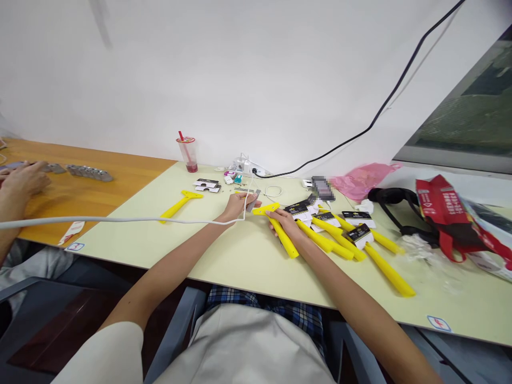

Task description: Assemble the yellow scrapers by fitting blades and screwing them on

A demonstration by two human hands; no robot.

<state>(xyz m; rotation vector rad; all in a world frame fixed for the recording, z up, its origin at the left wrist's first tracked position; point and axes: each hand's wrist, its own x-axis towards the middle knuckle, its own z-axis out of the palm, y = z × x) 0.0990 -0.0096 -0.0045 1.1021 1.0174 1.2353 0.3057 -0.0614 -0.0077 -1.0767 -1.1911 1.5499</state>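
Observation:
My right hand [285, 221] is closed around the handle of a yellow scraper [286, 240], whose wide head points up and to the left. Between the fingers of my left hand [236, 207] is a thin grey metal plate [253, 202], held close to that head; whether the two touch I cannot tell. Another yellow scraper [178, 207] lies on the table left of my hands. Just right of my right forearm sit several more yellow scrapers [390, 272] in a pile, with black-and-white header cards [360, 234] at their heads.
A white cable [120, 219] crosses in front of my left forearm. Behind stand a drink cup [188, 154] and a power strip [256, 172]. Cards [207, 185] lie nearby. To the right are a pink bag [366, 178] and a red bag [448, 208]. Another person's hand [28, 178] is at far left.

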